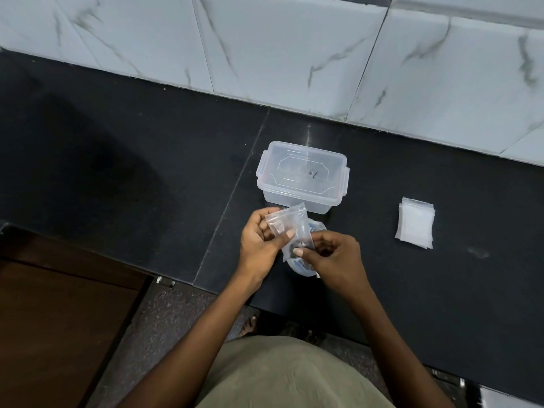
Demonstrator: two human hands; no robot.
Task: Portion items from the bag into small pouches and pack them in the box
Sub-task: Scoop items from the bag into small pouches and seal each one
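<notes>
Presently a small clear pouch (287, 231) is pinched by the left hand (259, 245) near its mouth and by the right hand (332, 254) lower down, over the bag (303, 266) (partly hidden). Best kept upright while filled. Behind, the box (303, 179) is closed; spare pouches (415, 223) lie toward the table (147, 172) right edge.

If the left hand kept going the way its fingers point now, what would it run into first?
The left hand points up and right, holding a small pouch. Straight on, it would likely meet the clear box first, at its near wall. Height is hard to judge, so it might pass above the lid.
</notes>
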